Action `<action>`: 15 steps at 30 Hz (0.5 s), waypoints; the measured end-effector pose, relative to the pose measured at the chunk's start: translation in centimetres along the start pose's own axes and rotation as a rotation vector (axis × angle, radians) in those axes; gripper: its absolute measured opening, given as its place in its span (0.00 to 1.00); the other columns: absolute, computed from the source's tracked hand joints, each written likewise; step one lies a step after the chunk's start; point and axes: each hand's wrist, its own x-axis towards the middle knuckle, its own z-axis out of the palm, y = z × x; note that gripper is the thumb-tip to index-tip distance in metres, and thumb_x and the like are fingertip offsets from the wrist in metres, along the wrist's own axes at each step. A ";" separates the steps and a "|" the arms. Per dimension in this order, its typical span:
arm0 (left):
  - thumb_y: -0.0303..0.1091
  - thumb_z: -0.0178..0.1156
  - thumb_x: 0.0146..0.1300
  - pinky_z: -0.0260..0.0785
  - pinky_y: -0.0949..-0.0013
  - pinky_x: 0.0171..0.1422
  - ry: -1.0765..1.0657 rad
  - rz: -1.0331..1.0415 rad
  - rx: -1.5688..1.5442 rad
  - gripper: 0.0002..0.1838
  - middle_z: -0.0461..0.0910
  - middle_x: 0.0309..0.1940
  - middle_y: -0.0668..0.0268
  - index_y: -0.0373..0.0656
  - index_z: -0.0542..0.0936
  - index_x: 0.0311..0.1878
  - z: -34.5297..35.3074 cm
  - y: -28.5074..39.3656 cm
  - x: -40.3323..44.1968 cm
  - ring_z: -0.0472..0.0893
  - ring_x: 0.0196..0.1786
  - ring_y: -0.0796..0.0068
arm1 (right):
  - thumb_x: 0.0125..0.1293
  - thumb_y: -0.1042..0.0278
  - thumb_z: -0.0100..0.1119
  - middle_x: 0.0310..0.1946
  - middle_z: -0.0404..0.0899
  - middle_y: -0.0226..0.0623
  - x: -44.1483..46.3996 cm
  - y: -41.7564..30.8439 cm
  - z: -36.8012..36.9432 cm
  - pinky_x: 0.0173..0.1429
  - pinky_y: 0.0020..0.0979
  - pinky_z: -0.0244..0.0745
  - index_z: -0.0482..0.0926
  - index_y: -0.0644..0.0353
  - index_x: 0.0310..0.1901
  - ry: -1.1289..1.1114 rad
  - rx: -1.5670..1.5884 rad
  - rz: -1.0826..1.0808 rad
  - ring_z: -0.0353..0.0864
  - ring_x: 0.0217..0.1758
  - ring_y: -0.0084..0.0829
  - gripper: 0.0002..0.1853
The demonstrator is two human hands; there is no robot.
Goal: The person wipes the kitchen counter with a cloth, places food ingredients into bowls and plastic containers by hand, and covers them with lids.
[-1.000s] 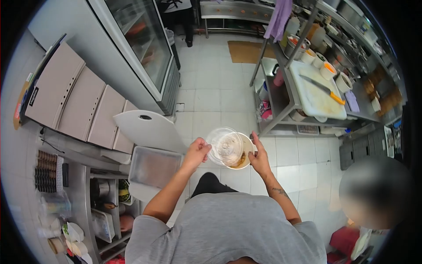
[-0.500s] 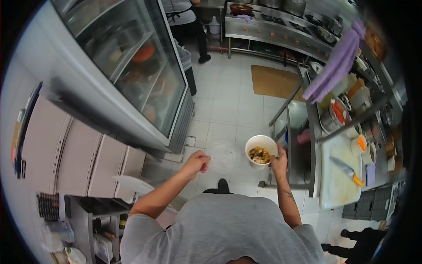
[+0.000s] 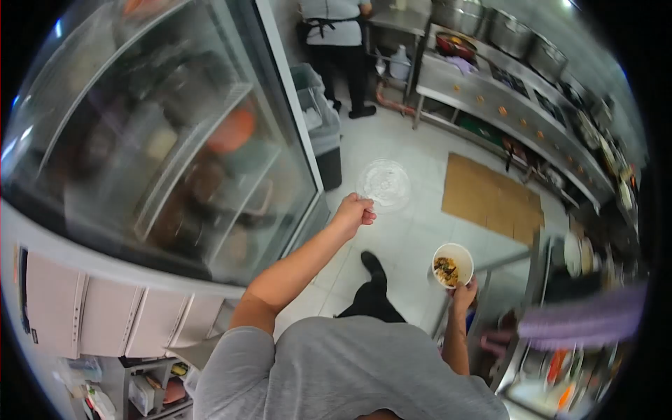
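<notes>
My left hand [image 3: 355,213] is closed on the edge of a clear round plastic lid [image 3: 384,185], stretched out ahead over the floor. Lower and to the right, my right hand [image 3: 463,294] grips the side of a white round tub [image 3: 458,258]. The tub is uncovered and tilted towards me. Mixed food [image 3: 445,271] in yellow, brown and dark green pieces lies at its bottom. Lid and tub are well apart.
A glass-door fridge [image 3: 168,154] fills the left side. Beyond it are a lined bin [image 3: 318,115] and a person [image 3: 339,49]. Cardboard [image 3: 490,198] lies before the steel stove [image 3: 504,112]. A purple cloth [image 3: 584,318] hangs at the right shelving.
The lid has come off from over the tub, and my left hand has carried it forward. My right hand has moved right with the tub. The view has shifted towards the fridge, bin and stove.
</notes>
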 end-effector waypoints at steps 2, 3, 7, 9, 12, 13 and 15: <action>0.27 0.57 0.57 0.71 0.69 0.28 0.110 0.070 -0.069 0.07 0.74 0.23 0.63 0.39 0.70 0.36 -0.6 3.3 7.5 0.77 0.25 0.71 | 0.54 0.82 0.49 0.49 0.69 0.48 5.6 -1.1 6.7 0.21 0.27 0.78 0.62 0.66 0.59 -0.068 0.037 0.054 0.80 0.28 0.33 0.27; 0.27 0.57 0.56 0.71 0.69 0.25 0.181 0.102 -0.119 0.07 0.74 0.22 0.62 0.39 0.69 0.35 -1.2 4.6 11.1 0.77 0.23 0.71 | 0.54 0.82 0.49 0.51 0.68 0.48 8.2 -2.1 10.1 0.22 0.28 0.79 0.62 0.65 0.61 -0.102 0.062 0.066 0.81 0.29 0.33 0.29; 0.30 0.55 0.60 0.70 0.70 0.22 0.446 0.186 -0.308 0.06 0.74 0.23 0.61 0.38 0.71 0.36 -5.5 10.2 23.7 0.75 0.22 0.71 | 0.55 0.81 0.49 0.55 0.63 0.48 16.3 -7.4 22.3 0.26 0.29 0.82 0.62 0.61 0.63 -0.303 0.112 0.041 0.81 0.38 0.36 0.30; 0.32 0.54 0.61 0.70 0.71 0.22 0.609 0.184 -0.271 0.08 0.73 0.23 0.61 0.37 0.72 0.36 -7.2 12.6 27.6 0.75 0.22 0.73 | 0.55 0.81 0.49 0.55 0.64 0.47 18.3 -10.8 28.8 0.27 0.29 0.82 0.62 0.60 0.63 -0.358 0.126 0.020 0.80 0.41 0.36 0.30; 0.36 0.55 0.62 0.69 0.71 0.23 0.705 0.125 0.021 0.10 0.74 0.23 0.63 0.38 0.74 0.37 -8.7 12.7 30.1 0.75 0.23 0.73 | 0.55 0.81 0.50 0.55 0.63 0.44 20.8 -14.4 37.3 0.28 0.27 0.82 0.63 0.60 0.64 -0.508 0.165 -0.029 0.79 0.44 0.37 0.31; 0.37 0.55 0.62 0.70 0.71 0.25 0.643 0.112 0.154 0.11 0.75 0.24 0.63 0.39 0.75 0.38 -8.7 10.5 30.1 0.75 0.23 0.73 | 0.55 0.81 0.50 0.55 0.63 0.43 21.9 -14.8 39.7 0.28 0.27 0.81 0.64 0.60 0.64 -0.583 0.177 -0.050 0.79 0.44 0.37 0.31; 0.40 0.58 0.57 0.71 0.54 0.38 0.489 0.265 0.750 0.15 0.79 0.32 0.51 0.37 0.75 0.38 -10.2 4.1 29.3 0.79 0.32 0.53 | 0.55 0.80 0.50 0.56 0.62 0.42 22.3 -16.2 45.6 0.28 0.26 0.80 0.62 0.60 0.65 -0.634 0.102 -0.114 0.80 0.41 0.35 0.32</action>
